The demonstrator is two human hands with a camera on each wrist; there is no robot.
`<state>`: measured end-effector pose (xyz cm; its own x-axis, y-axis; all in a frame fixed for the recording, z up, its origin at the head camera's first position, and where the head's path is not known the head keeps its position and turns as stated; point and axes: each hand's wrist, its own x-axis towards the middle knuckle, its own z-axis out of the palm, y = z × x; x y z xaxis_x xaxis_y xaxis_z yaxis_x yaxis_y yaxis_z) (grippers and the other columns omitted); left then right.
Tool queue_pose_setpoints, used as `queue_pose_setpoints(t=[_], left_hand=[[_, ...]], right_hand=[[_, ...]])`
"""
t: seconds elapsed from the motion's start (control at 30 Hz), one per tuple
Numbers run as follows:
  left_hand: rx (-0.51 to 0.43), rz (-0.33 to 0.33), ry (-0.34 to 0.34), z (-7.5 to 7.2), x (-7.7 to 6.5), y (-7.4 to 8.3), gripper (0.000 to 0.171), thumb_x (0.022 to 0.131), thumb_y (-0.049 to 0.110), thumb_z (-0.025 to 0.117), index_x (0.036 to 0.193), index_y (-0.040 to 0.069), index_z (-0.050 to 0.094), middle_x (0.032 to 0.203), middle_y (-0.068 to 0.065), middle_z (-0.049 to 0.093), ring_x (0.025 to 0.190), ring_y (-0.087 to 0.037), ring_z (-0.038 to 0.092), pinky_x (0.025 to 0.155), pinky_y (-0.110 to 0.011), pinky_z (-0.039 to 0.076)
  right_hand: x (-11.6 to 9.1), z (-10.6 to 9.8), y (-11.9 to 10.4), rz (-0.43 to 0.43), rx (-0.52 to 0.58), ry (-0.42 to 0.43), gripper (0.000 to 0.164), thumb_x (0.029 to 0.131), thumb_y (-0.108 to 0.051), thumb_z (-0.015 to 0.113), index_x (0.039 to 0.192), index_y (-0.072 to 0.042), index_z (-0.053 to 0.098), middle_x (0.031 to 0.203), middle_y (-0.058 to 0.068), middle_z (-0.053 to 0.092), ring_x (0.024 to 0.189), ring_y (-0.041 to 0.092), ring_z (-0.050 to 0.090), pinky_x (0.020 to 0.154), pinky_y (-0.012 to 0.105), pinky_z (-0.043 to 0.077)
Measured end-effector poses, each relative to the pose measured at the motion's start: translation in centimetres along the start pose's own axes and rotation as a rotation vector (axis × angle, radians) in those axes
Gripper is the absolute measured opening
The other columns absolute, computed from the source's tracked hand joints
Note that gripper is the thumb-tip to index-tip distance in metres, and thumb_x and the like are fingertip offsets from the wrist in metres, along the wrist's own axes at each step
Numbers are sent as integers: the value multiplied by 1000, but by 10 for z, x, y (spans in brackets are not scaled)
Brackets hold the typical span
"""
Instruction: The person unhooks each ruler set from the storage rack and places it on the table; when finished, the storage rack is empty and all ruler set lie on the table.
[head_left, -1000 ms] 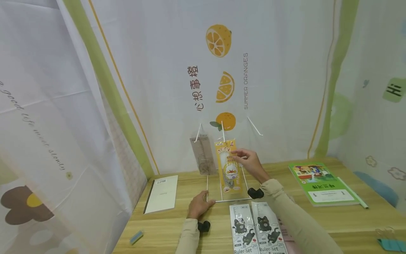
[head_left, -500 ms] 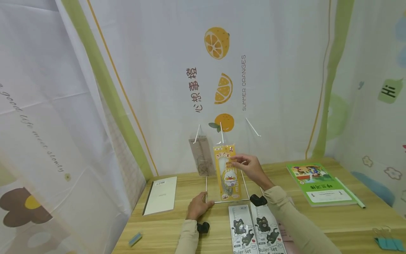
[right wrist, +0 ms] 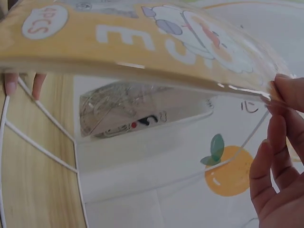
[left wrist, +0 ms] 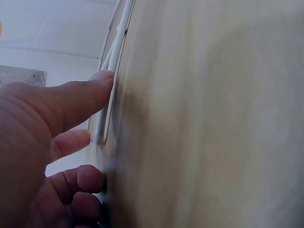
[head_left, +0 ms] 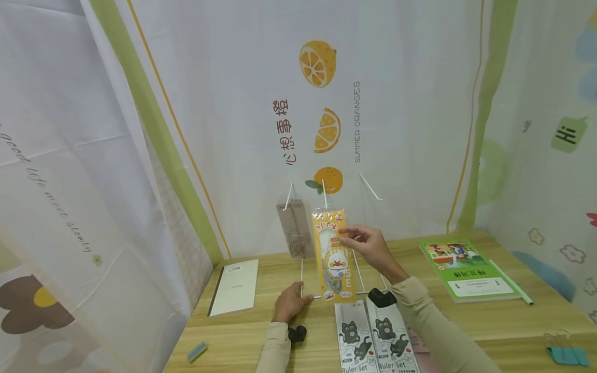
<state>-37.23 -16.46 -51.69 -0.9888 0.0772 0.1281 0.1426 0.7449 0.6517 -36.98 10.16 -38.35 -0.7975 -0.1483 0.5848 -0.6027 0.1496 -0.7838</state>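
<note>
My right hand (head_left: 370, 246) pinches the right edge of a flat yellow duck-print packet (head_left: 336, 267), marked 4PCS. The packet's top lies by the tip of the middle prong of a white wire rack (head_left: 302, 277); whether it is hooked there I cannot tell. In the right wrist view, thumb and fingertips hold the packet's (right wrist: 128, 42) edge. My left hand (head_left: 289, 303) grips the rack's front left base corner, and in the left wrist view the thumb presses on the white rod (left wrist: 111, 66). A clear ruler-set packet (head_left: 295, 228) hangs from the left prong.
Two cat-print ruler-set packets (head_left: 354, 336) lie in front of the rack, over something pink. A cream notebook (head_left: 235, 287) and a small blue eraser-like block (head_left: 197, 352) are on the left. On the right are a green book (head_left: 471, 274), a pale green stick (head_left: 513, 282) and a teal binder clip (head_left: 566, 356).
The duck-print packet has come down and toward me with my right hand, its lower end now past the rack's front bar. My left hand stays on the base.
</note>
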Motion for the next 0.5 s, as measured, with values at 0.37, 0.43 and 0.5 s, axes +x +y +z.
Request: queue_pose_setpoints(t=[0.37, 0.43, 0.5], left_hand=[[1, 37, -27, -4, 0, -1, 54, 91, 30, 74, 134, 1, 60, 136, -28, 59, 122, -52, 56, 97, -66, 45], [-1, 46, -36, -4, 0, -1, 53, 92, 29, 73, 134, 0, 59, 136, -28, 59, 122, -52, 55, 98, -66, 44], [-12, 47, -50, -5, 1, -1, 52, 93, 29, 71, 135, 0, 59, 137, -27, 58, 124, -52, 54, 99, -66, 43]], right_hand=[[-35, 13, -5, 339, 128, -44, 31, 89, -8, 76, 115, 8, 69, 81, -6, 69, 71, 9, 57, 64, 22, 47], [-45, 17, 1, 436, 126, -91, 31, 89, -9, 75, 115, 7, 69, 79, -7, 68, 67, 9, 52, 60, 22, 43], [-56, 22, 9, 493, 116, -129, 30, 89, -10, 75, 113, 5, 70, 79, -7, 69, 64, 9, 47, 57, 22, 40]])
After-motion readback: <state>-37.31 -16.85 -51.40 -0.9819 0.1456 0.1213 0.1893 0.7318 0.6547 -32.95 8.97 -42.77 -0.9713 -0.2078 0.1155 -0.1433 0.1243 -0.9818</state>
